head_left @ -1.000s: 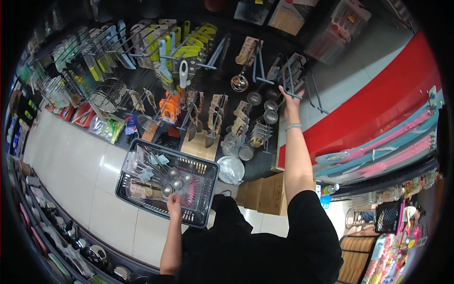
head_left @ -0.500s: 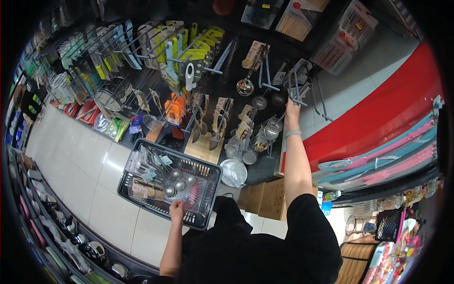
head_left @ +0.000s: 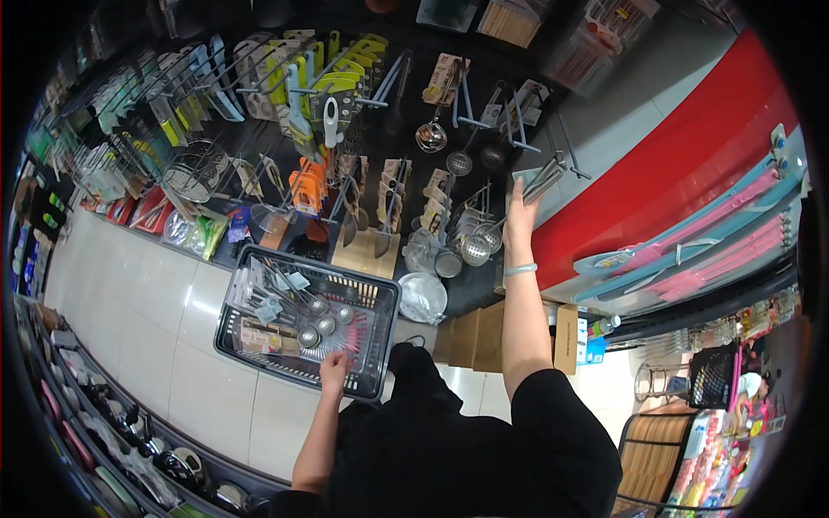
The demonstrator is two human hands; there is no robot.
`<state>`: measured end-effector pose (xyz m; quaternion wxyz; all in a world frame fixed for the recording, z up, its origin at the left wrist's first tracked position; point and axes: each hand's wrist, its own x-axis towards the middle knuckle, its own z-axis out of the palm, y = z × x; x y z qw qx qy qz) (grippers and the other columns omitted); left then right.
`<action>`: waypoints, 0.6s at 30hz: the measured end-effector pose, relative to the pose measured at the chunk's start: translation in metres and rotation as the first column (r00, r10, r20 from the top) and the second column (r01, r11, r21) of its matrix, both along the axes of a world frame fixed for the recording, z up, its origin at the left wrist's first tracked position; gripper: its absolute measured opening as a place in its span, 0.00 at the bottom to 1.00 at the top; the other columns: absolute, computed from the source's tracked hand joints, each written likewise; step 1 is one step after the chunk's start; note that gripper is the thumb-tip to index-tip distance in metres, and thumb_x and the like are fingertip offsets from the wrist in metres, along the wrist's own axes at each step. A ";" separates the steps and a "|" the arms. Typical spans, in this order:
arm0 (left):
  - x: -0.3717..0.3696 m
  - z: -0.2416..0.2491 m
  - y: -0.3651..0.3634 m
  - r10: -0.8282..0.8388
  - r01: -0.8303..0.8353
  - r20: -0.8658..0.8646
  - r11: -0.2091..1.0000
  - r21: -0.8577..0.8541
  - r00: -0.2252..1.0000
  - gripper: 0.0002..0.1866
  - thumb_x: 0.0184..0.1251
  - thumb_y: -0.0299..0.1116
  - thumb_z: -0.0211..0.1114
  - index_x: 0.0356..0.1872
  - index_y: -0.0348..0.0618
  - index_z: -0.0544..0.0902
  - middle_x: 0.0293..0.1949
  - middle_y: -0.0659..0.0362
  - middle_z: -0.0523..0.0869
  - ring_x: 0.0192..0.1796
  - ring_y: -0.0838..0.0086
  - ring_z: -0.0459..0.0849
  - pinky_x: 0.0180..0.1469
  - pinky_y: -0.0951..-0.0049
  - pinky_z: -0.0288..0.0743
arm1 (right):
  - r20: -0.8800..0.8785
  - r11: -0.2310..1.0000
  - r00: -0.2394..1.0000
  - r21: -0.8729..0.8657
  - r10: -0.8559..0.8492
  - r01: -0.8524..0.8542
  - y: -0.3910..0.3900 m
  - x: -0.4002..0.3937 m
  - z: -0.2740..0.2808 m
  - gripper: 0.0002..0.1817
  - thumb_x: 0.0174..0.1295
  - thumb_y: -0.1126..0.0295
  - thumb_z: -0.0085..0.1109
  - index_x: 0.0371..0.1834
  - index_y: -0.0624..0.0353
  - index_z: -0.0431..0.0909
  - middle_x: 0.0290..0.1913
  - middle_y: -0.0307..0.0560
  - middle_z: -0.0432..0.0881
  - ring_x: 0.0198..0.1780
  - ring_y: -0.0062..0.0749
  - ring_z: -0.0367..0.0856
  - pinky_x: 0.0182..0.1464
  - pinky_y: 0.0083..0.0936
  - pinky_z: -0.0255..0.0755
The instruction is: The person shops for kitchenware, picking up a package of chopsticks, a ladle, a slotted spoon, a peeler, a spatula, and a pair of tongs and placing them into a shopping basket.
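My right hand point(head_left: 521, 214) is raised beside the rack and closed around a bunch of slim metal handles point(head_left: 544, 177). Perforated ladle heads point(head_left: 475, 249) show just below and left of it, in line with the handles; my hand hides where they join. My left hand point(head_left: 335, 369) is over the near side of a dark plastic basket point(head_left: 393, 324), fingers curled together. What those fingers hold, if anything, cannot be made out. Inside the basket lie several small perforated ladles point(head_left: 325, 325), carded packages point(head_left: 266, 337) and pink-and-clear items.
Hooks carry green-handled tools point(head_left: 345, 73), a ladle point(head_left: 431, 136) and orange utensils point(head_left: 306, 186). A wrapped round pan point(head_left: 421, 298) sits on the low shelf, cardboard boxes point(head_left: 475, 335) beside it. A red panel point(head_left: 622, 173) is at right. Pots line the left shelf point(head_left: 177, 462).
My right hand has drawn the metal handles away from the hook, and the perforated heads have shifted lower. My left hand has moved inward over the basket. The view has shifted slightly.
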<state>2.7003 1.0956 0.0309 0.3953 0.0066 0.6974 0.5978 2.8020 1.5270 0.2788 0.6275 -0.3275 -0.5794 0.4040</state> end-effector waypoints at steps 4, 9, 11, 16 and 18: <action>0.001 -0.002 -0.005 -0.035 0.036 -0.049 0.999 0.011 0.998 0.06 0.61 0.26 0.59 0.37 0.36 0.80 0.28 0.59 0.82 0.31 0.78 0.80 0.33 0.78 0.74 | 0.020 0.987 1.000 -0.160 0.014 -0.010 -0.025 0.012 0.008 0.36 0.64 0.60 0.57 0.69 0.63 0.51 0.67 0.53 0.59 0.67 0.37 0.58 0.68 0.29 0.50; 0.003 -0.007 -0.010 -0.055 0.054 -0.045 0.998 -0.016 0.997 0.07 0.61 0.26 0.59 0.38 0.35 0.80 0.29 0.58 0.82 0.32 0.77 0.80 0.34 0.77 0.75 | 0.041 0.941 0.999 -0.337 -0.014 0.027 -0.050 0.018 0.027 0.29 0.62 0.58 0.59 0.59 0.64 0.62 0.56 0.51 0.69 0.58 0.33 0.65 0.62 0.28 0.56; 0.001 -0.002 -0.010 -0.059 0.057 -0.070 0.998 -0.028 0.996 0.07 0.62 0.25 0.59 0.39 0.35 0.80 0.29 0.59 0.82 0.32 0.77 0.81 0.34 0.77 0.74 | 0.046 0.943 0.999 -0.330 -0.013 0.028 -0.051 0.018 0.026 0.29 0.62 0.58 0.59 0.59 0.64 0.61 0.56 0.51 0.69 0.58 0.33 0.66 0.62 0.28 0.56; 0.002 -0.011 -0.015 -0.036 0.035 -0.051 0.999 -0.019 0.998 0.07 0.61 0.26 0.60 0.38 0.35 0.80 0.29 0.58 0.83 0.32 0.76 0.81 0.34 0.75 0.74 | -0.023 0.943 0.998 -0.331 -0.055 0.045 -0.056 0.026 0.027 0.30 0.63 0.56 0.58 0.61 0.64 0.61 0.56 0.49 0.69 0.58 0.35 0.67 0.63 0.30 0.56; 0.002 -0.024 -0.016 -0.080 0.073 -0.147 0.996 -0.051 0.986 0.08 0.60 0.28 0.60 0.37 0.35 0.81 0.29 0.56 0.84 0.31 0.74 0.81 0.35 0.74 0.74 | 0.001 0.935 0.998 -0.349 -0.065 0.061 -0.070 0.031 0.024 0.30 0.63 0.55 0.57 0.62 0.62 0.60 0.53 0.44 0.71 0.52 0.30 0.70 0.56 0.26 0.63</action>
